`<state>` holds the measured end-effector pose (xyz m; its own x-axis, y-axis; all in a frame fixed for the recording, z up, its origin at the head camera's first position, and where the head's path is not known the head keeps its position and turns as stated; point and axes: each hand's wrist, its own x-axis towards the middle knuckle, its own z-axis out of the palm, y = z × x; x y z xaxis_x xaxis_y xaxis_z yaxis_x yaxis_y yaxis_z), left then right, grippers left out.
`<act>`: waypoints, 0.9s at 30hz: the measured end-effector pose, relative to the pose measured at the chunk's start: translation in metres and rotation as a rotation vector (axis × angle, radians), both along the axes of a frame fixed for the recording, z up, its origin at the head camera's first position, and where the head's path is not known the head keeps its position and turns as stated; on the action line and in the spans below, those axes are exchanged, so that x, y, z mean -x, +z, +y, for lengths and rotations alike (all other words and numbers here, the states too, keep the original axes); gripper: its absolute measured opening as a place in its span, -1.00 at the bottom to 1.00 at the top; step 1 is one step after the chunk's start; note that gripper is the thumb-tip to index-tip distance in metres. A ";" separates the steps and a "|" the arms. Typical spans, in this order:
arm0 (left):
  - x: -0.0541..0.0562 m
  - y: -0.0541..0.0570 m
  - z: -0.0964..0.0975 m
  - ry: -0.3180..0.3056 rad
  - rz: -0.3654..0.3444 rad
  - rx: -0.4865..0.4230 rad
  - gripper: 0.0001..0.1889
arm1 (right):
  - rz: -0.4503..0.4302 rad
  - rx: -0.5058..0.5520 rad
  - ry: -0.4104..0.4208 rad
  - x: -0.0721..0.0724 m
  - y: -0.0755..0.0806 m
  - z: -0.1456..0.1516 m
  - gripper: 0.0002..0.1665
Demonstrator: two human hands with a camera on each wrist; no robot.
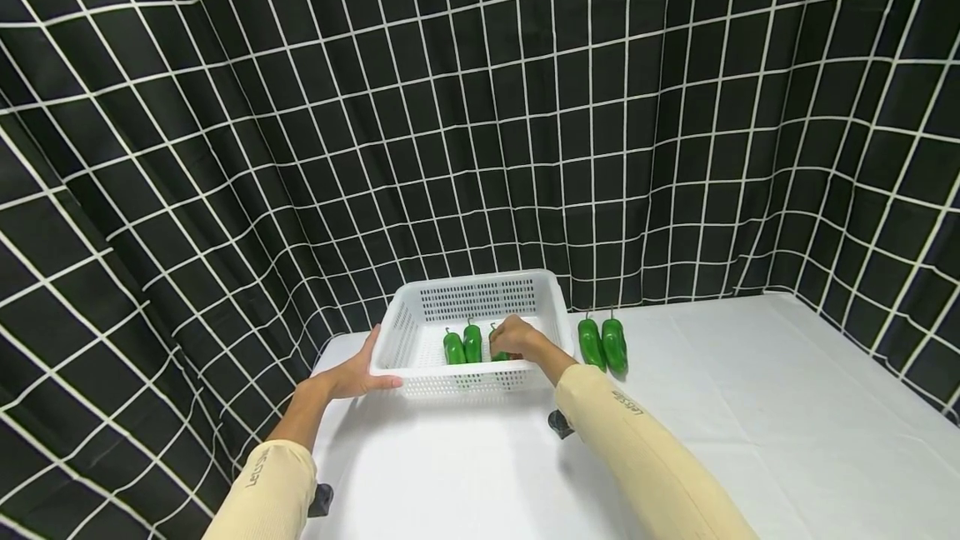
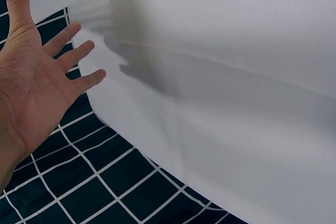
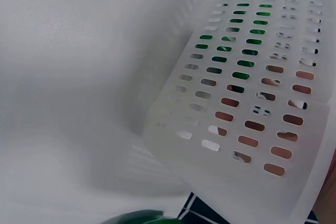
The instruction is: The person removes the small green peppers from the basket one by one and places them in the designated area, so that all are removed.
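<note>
A white perforated plastic basket [image 1: 480, 382] sits on the white table, seen in the head view. My left hand [image 1: 360, 371] touches its front left corner, thumb along the front and fingers at the left side. In the left wrist view the left hand [image 2: 39, 80] shows straight, spread fingers. Reaching inside the basket, my right hand [image 1: 517, 337] holds a green pepper [image 1: 498, 355], mostly covered by the fingers. Left of it in the basket lie two more green peppers [image 1: 472, 343]. The right wrist view shows the basket's slotted wall [image 3: 236, 93], with green and skin visible through the slots.
Two green peppers [image 1: 602, 343] lie side by side on the white table [image 1: 720, 407], right of the basket. A black curtain with a white grid [image 1: 465, 107] hangs behind the table and along both sides.
</note>
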<state>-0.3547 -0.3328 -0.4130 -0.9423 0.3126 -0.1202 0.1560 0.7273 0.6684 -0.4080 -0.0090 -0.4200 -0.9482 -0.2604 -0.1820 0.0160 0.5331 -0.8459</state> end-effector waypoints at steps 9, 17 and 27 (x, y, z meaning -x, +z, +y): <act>0.001 -0.001 -0.001 0.014 0.004 -0.002 0.43 | 0.016 -0.064 0.028 -0.003 0.001 0.002 -0.44; -0.002 -0.004 -0.002 0.018 0.010 0.017 0.41 | 0.054 -0.179 0.028 0.000 -0.003 -0.002 -0.38; -0.001 0.000 -0.001 0.011 0.010 -0.012 0.44 | 0.099 -0.140 -0.006 -0.004 0.001 0.001 -0.40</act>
<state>-0.3542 -0.3337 -0.4130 -0.9469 0.3033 -0.1070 0.1546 0.7209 0.6755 -0.4037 -0.0081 -0.4187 -0.9648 -0.2331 -0.1219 -0.0598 0.6458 -0.7612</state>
